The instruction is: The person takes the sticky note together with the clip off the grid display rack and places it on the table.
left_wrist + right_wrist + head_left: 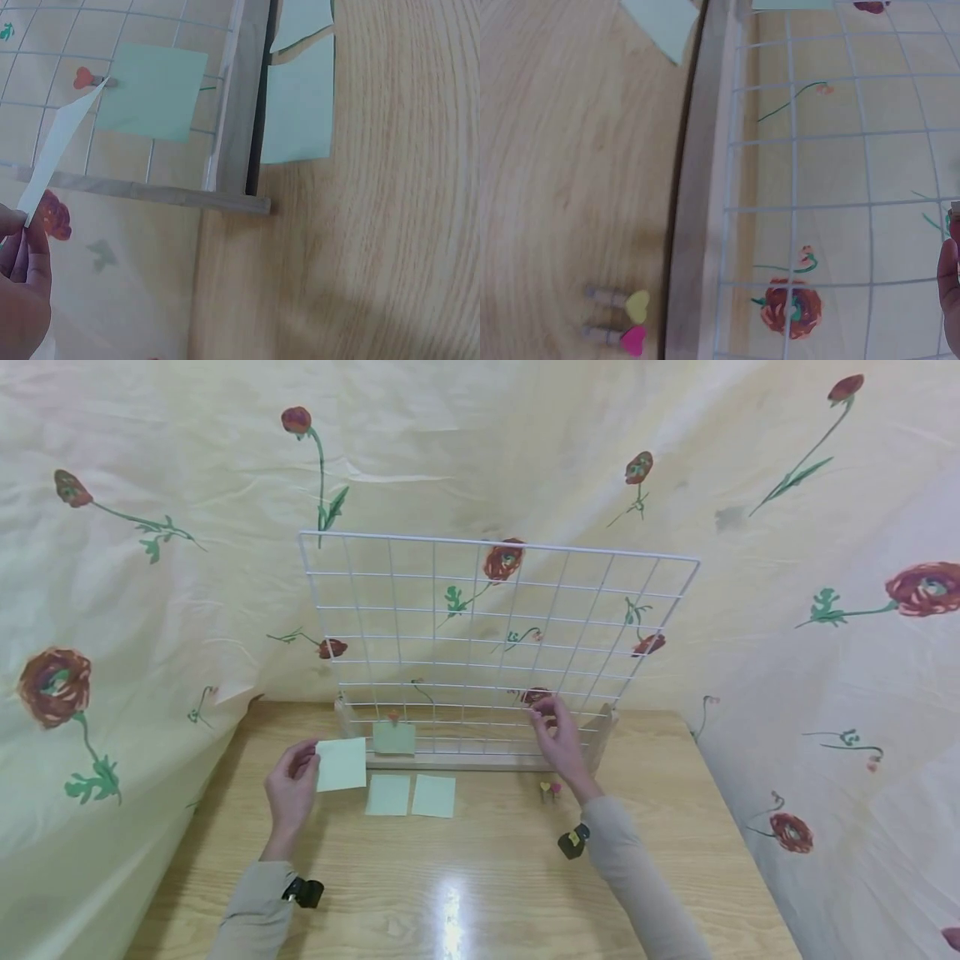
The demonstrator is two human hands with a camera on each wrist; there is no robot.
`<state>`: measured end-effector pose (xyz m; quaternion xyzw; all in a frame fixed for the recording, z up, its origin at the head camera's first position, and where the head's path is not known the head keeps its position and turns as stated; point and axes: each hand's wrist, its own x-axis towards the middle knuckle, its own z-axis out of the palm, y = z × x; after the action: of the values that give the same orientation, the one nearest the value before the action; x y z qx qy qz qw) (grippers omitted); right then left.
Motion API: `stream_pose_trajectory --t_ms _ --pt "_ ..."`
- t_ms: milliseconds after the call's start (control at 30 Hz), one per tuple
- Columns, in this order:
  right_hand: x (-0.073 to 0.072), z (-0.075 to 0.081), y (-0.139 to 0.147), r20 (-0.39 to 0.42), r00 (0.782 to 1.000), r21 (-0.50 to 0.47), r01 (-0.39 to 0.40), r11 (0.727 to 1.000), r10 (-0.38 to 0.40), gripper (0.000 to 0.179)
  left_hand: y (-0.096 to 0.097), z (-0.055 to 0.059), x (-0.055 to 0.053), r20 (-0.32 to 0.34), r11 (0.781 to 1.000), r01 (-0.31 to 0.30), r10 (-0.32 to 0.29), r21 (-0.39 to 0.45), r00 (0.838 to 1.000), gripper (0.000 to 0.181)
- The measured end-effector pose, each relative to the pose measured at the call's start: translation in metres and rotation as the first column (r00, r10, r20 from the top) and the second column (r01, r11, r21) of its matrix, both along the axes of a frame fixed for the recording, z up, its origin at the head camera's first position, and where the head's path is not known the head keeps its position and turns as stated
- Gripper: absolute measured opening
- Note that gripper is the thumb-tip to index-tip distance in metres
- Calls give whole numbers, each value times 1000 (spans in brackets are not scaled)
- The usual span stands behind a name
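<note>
In the head view my left hand (291, 785) pinches a pale green paper square (341, 764) by its side edge, left of the wire grid (510, 572). Seen from the left wrist, that sheet (64, 139) is nearly edge-on. Another green square (393, 738) hangs low on the grid from a clothespin with a red heart (84, 78). My right hand (561, 745) is raised before the grid's lower right part. At the right wrist view's edge, its fingers (949, 289) pinch a small wooden clothespin (955, 210), mostly cut off, with some red on it.
Two green paper squares (388, 795) (433, 797) lie on the wooden table before the grid's wooden base (457, 762). Two small clothespins, one with a yellow heart (637, 306) and one with a pink heart (633, 340), lie near the base. Flowered cloth (187, 610) hangs behind.
</note>
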<state>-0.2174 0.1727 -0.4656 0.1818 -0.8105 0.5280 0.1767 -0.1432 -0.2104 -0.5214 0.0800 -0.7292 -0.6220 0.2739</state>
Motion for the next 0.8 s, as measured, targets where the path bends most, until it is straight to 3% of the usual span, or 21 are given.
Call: stream_pose_trajectory --t_ms 133,367,467,733,800 --pt "2 -6 6 -23 1000 36 -12 999 13 17 1 9 8 3 1000 6 -6 -19 1000 23" --pt "-10 -38 25 -16 1000 74 -5 997 6 20 -13 -18 4 18 1000 -1 2 -28 1000 22" --pt "-13 -50 33 -7 1000 91 4 996 -3 20 -17 -25 4 4 999 -9 9 -37 1000 22" --pt "-9 -65 47 -34 999 120 24 993 -20 19 -23 -31 9 43 998 -23 25 -66 999 23" --pt "-7 -68 50 -15 1000 121 18 992 -16 19 -20 -23 14 55 997 -24 28 -75 998 23"
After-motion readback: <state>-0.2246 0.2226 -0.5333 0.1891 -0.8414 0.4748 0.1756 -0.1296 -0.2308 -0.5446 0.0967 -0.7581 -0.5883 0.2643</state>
